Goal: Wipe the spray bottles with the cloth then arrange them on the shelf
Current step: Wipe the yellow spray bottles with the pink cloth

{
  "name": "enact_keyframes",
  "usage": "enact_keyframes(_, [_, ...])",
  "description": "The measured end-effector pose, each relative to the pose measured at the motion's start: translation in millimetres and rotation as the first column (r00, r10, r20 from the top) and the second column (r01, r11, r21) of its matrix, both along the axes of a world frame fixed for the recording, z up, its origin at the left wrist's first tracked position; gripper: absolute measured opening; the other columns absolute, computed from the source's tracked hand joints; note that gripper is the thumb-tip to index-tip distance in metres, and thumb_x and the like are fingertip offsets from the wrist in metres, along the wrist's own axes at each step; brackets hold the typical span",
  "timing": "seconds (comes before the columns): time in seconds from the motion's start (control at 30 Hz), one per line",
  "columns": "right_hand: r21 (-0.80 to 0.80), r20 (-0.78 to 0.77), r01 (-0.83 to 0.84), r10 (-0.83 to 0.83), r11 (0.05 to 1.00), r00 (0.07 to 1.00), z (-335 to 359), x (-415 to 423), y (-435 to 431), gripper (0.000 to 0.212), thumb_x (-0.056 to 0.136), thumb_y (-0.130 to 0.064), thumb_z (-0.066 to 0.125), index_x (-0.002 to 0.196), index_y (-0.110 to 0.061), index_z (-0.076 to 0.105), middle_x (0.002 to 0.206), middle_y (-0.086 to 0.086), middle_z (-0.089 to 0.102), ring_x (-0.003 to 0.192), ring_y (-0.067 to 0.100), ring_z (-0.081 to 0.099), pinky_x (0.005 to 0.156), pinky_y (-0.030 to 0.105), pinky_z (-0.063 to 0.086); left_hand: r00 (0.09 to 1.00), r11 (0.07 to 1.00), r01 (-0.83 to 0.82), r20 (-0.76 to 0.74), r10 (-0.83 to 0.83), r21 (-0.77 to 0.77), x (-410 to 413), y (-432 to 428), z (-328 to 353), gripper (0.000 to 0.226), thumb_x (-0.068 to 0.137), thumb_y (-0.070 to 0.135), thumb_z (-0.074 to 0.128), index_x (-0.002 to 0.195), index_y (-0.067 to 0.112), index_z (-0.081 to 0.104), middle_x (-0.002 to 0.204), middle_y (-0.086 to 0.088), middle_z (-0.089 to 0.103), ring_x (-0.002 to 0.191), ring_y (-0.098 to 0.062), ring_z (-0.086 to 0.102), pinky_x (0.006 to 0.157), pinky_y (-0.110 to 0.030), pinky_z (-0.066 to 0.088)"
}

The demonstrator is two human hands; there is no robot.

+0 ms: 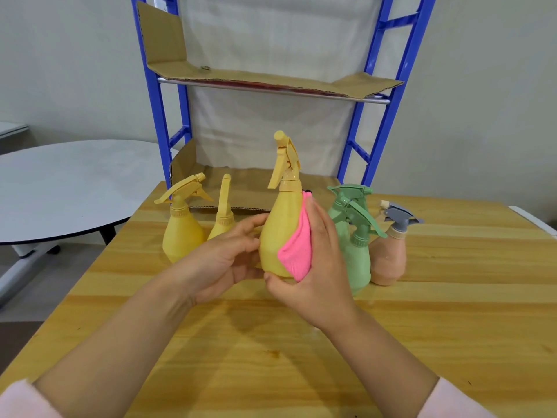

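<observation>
Far-left of the table (452, 327), near its back edge: two spare yellow bottles (180, 233), upright and side by side. Presumably queued for wiping.

Left hand (223, 260) comes in from the left, palm turned right. Its fingers (250, 224) curl round the lower body of the held yellow bottle (280, 230). It acts as the clamp, so the bottle doesn't spin under the rub.

The held bottle is upright over the table's middle, nozzle pointing away. It looks lifted clear of the wood, which gives all-round access.

The pink cloth (297, 251) is sandwiched against the bottle's right flank. The right hand (319, 267) wraps over it, fingers up along the cloth and thumb hooked under near the base. The cloth is pinched between palm and plastic. The wrist is bent inward and the forearm enters from the lower right.

Right of that is a green bottle (358, 257), with a second green trigger just behind it. A peach bottle (388, 260) with a grey trigger leans beside them.

The shelf (271, 86) stands behind the table's back edge, with a blue frame and cardboard-lined boards. No bottle in view is on it yet. Judgement: first wipe, arranging not started.
</observation>
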State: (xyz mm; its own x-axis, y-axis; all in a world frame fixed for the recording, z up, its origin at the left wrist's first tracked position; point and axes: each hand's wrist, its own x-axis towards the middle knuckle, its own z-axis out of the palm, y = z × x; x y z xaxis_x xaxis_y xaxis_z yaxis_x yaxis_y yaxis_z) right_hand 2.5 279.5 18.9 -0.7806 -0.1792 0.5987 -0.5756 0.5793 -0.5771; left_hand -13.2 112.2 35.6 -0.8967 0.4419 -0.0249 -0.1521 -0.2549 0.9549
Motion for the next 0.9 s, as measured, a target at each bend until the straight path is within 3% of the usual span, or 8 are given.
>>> enact_keyframes(0.1, [0.006,-0.052,0.009,-0.009,1.000,0.999,-1,-1,0,0.112,0.062,-0.029,0.079,0.151,-0.016,0.013,0.155,-0.006,0.019,0.145,0.009,0.017,0.115,0.030,0.027,1.000,0.999,-0.004,-0.013,0.005,0.046,0,2,-4,0.040,0.092,0.010,0.053,0.130,0.022,0.050,0.104,-0.007,0.064,0.085,-0.016,0.062,0.068,-0.030,0.055])
enact_keyframes(0.2, [0.037,-0.132,0.034,-0.029,0.999,0.991,-2,-2,0,0.104,0.063,-0.027,0.072,0.150,-0.008,0.017,0.155,-0.001,0.022,0.145,0.011,0.018,0.115,0.025,0.024,0.999,0.996,-0.035,-0.034,0.038,0.077,-1,4,-9,0.050,0.081,0.013,0.058,0.129,0.021,0.050,0.106,-0.010,0.061,0.088,-0.018,0.062,0.073,-0.033,0.055])
enact_keyframes(0.37, [0.140,-0.216,0.075,-0.044,0.987,0.975,-4,-2,3,0.098,0.065,-0.026,0.063,0.149,-0.005,0.017,0.156,0.008,0.019,0.144,0.018,0.019,0.116,0.031,0.022,0.992,0.994,-0.091,-0.081,0.096,0.066,-1,7,-11,0.058,0.076,0.008,0.063,0.131,0.022,0.051,0.117,-0.011,0.055,0.096,-0.020,0.061,0.080,-0.033,0.055])
enact_keyframes(0.5, [0.216,-0.235,0.158,-0.105,0.963,0.966,-6,-3,0,0.100,0.071,-0.042,0.064,0.149,-0.013,0.009,0.154,0.010,0.019,0.142,0.025,0.023,0.113,0.038,0.030,0.972,0.981,-0.189,-0.154,0.179,-0.054,2,11,-9,0.064,0.073,0.011,0.075,0.130,0.032,0.053,0.119,-0.006,0.055,0.097,-0.016,0.061,0.087,-0.036,0.054])
enact_keyframes(0.6, [0.257,-0.212,0.196,-0.143,0.946,0.967,-7,-6,-2,0.109,0.068,-0.052,0.068,0.150,-0.015,0.007,0.155,0.008,0.018,0.141,0.022,0.023,0.113,0.032,0.028,0.947,0.942,-0.269,-0.235,0.221,-0.200,3,16,-7,0.064,0.077,0.015,0.075,0.132,0.039,0.050,0.123,-0.006,0.051,0.098,-0.015,0.057,0.076,-0.027,0.053])
enact_keyframes(0.67, [0.190,-0.130,0.149,-0.126,0.970,0.983,-7,-7,-1,0.112,0.066,-0.048,0.075,0.151,-0.021,0.006,0.157,0.000,0.015,0.144,0.012,0.016,0.114,0.018,0.016,0.930,0.916,-0.297,-0.298,0.214,-0.270,4,16,-6,0.062,0.080,0.018,0.072,0.132,0.042,0.048,0.116,-0.002,0.046,0.094,-0.013,0.051,0.074,-0.019,0.049])
enact_keyframes(0.73, [0.034,-0.006,0.066,-0.066,0.997,0.998,-5,-7,1,0.113,0.064,-0.041,0.080,0.150,-0.026,0.008,0.156,-0.010,0.017,0.144,0.004,0.014,0.113,0.013,0.015,0.921,0.909,-0.297,-0.341,0.190,-0.293,4,12,-3,0.054,0.087,0.020,0.063,0.132,0.043,0.046,0.110,0.001,0.043,0.095,-0.011,0.047,0.076,-0.015,0.046])
enact_keyframes(0.9, [-0.196,0.084,-0.009,0.026,0.981,0.996,-6,-8,3,0.114,0.058,-0.032,0.081,0.148,-0.030,0.011,0.141,-0.033,0.020,0.134,-0.014,0.020,0.104,0.001,0.019,0.965,0.984,-0.095,-0.255,0.055,-0.148,7,7,0,0.048,0.097,0.011,0.042,0.135,0.040,0.042,0.132,0.015,0.054,0.111,-0.005,0.058,0.080,-0.020,0.050])
